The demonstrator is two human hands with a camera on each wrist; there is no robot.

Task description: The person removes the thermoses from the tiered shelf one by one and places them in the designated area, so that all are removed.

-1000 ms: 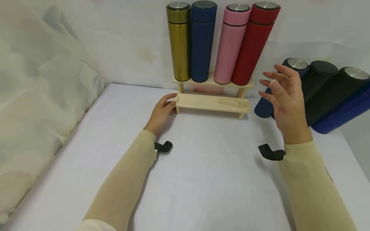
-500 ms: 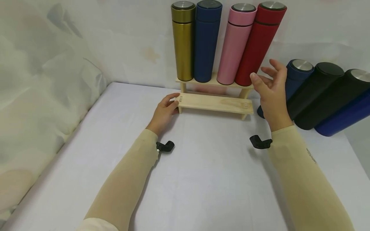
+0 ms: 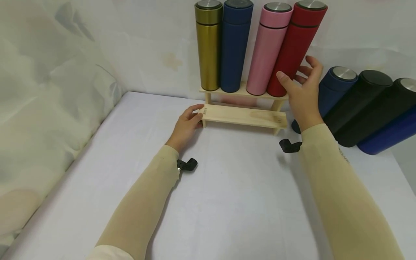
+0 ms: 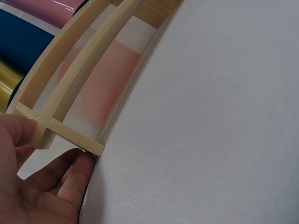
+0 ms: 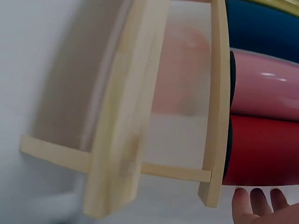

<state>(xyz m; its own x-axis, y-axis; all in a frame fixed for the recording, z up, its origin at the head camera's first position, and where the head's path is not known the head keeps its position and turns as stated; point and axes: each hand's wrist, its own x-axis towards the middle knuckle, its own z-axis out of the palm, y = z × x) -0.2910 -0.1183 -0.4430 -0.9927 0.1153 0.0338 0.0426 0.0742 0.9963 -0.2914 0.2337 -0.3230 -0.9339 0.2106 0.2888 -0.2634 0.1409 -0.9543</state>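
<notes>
As the left hand [image 3: 185, 127] grips the rack [image 3: 242, 115], the unclosed right hand [image 3: 303, 94] should squarely meet the red bottle [image 3: 297, 45] alongside.

A: Brightness in the head view?
B: Well lit, soft and even; diffuse shadows on the white table [image 3: 234, 202] along the inner sides of the left sleeve [image 3: 139, 202] and right sleeve [image 3: 344, 202]. Mild sheen down the gold bottle [image 3: 208, 57].
A: And up close?
B: Dimmer and greyer in both wrist views. Curved-looking bars on the wooden rack [image 4: 80, 70] in the left one. Soft, blurred near wood and small white glare marks on the pink bottle [image 5: 264, 91] in the right.
</notes>
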